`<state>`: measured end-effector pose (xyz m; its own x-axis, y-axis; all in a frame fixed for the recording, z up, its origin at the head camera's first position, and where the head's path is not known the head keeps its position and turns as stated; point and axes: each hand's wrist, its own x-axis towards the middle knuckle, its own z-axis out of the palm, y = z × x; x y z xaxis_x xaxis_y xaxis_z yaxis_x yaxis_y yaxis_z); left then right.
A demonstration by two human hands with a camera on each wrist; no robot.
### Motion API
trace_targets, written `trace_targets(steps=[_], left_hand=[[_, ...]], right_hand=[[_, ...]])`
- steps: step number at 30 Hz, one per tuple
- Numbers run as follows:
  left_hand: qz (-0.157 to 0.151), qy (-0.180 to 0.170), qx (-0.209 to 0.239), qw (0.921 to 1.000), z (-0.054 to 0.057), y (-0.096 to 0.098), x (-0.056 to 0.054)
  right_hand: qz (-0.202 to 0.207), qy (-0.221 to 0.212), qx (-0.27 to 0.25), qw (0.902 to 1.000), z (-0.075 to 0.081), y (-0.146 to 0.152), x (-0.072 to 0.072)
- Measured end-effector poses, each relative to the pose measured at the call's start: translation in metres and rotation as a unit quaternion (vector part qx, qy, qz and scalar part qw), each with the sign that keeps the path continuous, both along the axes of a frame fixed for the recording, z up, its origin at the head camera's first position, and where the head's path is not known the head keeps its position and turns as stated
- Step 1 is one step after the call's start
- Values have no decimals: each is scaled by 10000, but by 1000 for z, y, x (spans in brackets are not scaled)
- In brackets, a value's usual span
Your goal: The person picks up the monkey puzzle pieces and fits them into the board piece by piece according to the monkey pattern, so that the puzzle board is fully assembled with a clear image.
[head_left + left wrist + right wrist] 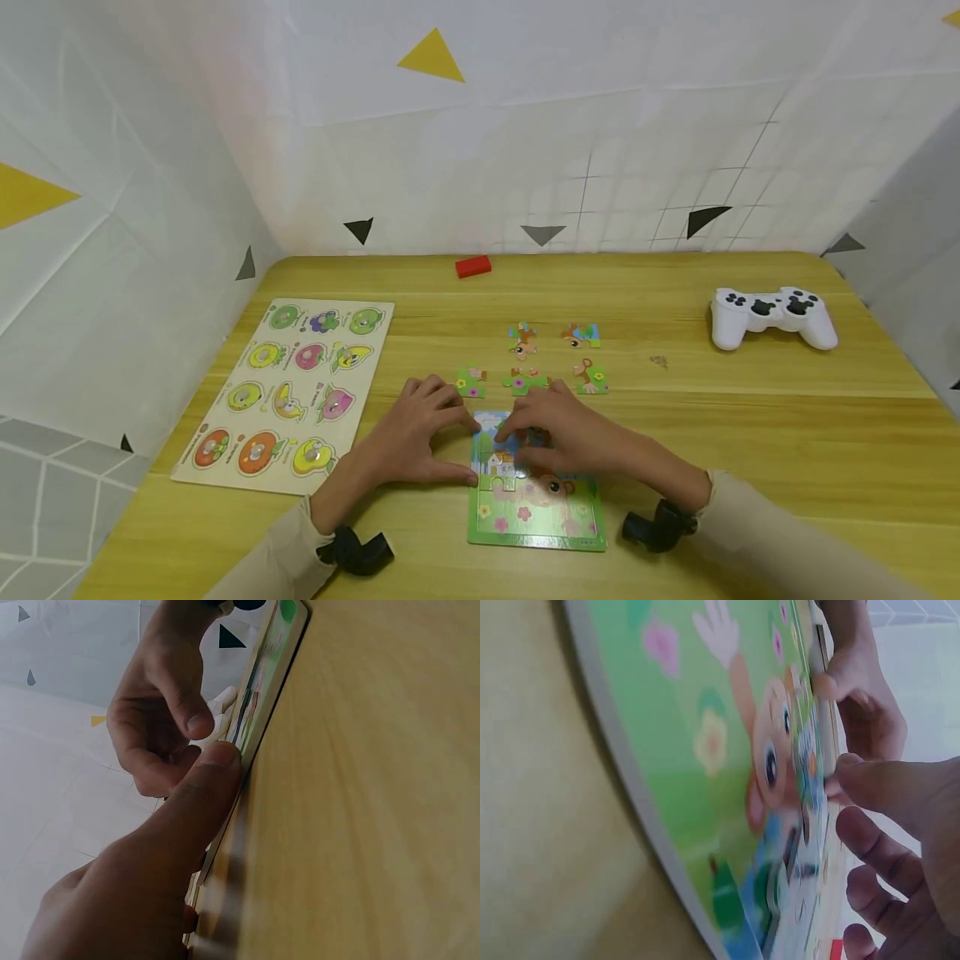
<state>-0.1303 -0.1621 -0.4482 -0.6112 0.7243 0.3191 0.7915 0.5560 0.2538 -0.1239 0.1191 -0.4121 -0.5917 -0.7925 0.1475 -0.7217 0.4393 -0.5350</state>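
Note:
A jigsaw puzzle board (540,537) with a green border and a monkey picture lies flat on the table. Along its left edge rest the thumb and a finger of my left hand (420,433), spread apart. In the left wrist view, the left thumb (202,795) touches the board's edge. My right hand (562,429) is over the board's upper part, fingers bent and thumb apart from them; no piece shows between them in the right wrist view. Fitted pieces with a house (501,463) fill the board's left side. Beyond the hands lie several loose puzzle pieces (590,377).
To the left lies a wooden fruit peg board (375,333). A white game controller (772,317) sits at the far right, and a red block (473,267) near the table's back edge. White patterned sheeting (525,167) rises behind the table (750,433).

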Motion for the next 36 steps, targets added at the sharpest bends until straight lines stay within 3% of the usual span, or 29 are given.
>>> trace_targets(steps=[6, 14, 22, 26, 36], left_hand=[[22, -17, -22, 10000, 0, 0, 0], [46, -28, -57, 10000, 0, 0, 0], [40, -15, -45, 10000, -1, -1, -1], [32, -7, -37, 10000, -1, 0, -1], [-1, -2, -11, 10000, -1, 0, 0]], right_hand=[[-274, 111, -357, 9989, 0, 8, -17], [-744, -58, -829, 9938, -2, 17, -43], [-1449, -568, -754, 9849, -2, 19, -68], [-1697, -574, -748, 9810, -2, 20, -79], [-1778, -561, -582, 9807, -3, 20, -104]])
